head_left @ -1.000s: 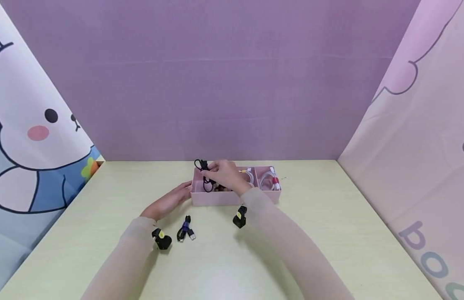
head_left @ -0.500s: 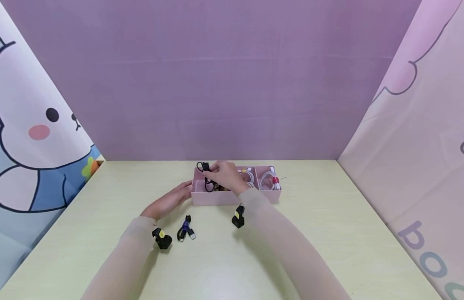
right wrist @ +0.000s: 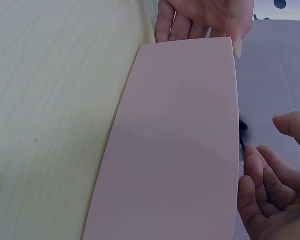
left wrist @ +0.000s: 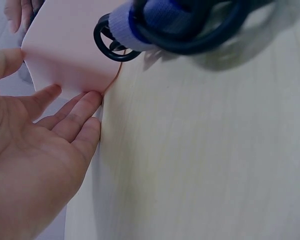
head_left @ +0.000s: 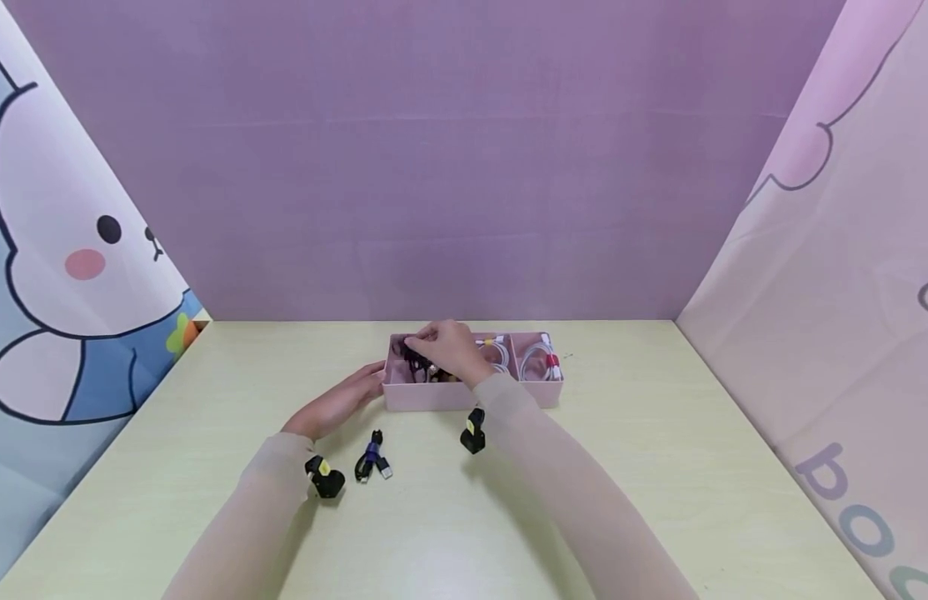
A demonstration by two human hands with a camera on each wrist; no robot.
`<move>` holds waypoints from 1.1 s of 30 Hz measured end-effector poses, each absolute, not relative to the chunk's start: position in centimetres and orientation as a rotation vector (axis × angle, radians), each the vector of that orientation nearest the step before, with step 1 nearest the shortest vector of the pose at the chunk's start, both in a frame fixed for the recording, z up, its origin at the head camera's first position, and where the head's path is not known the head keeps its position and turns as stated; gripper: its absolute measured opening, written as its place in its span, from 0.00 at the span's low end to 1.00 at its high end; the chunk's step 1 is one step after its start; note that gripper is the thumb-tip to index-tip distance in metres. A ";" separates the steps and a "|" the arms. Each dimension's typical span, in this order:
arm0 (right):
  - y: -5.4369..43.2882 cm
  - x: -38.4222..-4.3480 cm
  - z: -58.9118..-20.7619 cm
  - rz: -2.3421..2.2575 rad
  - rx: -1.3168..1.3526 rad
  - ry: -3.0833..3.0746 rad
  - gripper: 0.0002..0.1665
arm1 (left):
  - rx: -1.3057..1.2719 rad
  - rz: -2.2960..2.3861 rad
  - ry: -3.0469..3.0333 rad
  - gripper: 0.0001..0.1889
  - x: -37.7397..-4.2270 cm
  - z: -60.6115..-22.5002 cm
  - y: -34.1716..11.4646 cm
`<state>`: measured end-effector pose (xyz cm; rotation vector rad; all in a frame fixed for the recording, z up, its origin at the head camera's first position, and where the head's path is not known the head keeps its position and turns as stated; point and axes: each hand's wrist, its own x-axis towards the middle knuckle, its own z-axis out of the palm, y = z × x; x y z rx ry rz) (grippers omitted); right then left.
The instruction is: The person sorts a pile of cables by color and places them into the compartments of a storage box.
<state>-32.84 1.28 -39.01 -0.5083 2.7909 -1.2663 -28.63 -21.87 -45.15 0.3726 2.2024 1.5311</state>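
A pink divided box [head_left: 434, 398] stands toward the back of the table. My right hand [head_left: 451, 350] is over its left part, thumb and fingers apart in the right wrist view. Just below those fingertips a bundled black cable [head_left: 415, 360] lies inside the box, blurred and partly hidden. My left hand [head_left: 336, 406] rests its fingertips against the box's left end, fingers nearly straight in the left wrist view. On the table in front lies another black USB cable [head_left: 371, 460], folded and tied with a purple strap [left wrist: 127, 27].
White coiled cables sit in the box's other compartments, one with a red tie [head_left: 551, 360] and one with a yellow tie [head_left: 496, 342]. My right forearm hides part of the middle. A purple backdrop [head_left: 449, 208] closes off the table's [head_left: 621, 400] back.
The black cable has gone from upright between my right fingers down into the box's left part, and those fingers have parted from it. My left hand has stayed against the box.
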 end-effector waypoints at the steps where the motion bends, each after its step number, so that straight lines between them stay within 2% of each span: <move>1: 1.3 -32.8 -39.0 -1.270 -0.510 2.791 0.21 | 0.379 1.531 2.198 0.37 -28.6 -45.1 -21.9; 33: 1.9 -31.7 -38.6 -1.188 -0.615 2.792 0.16 | 0.352 1.544 2.190 0.33 -28.6 -45.1 -21.8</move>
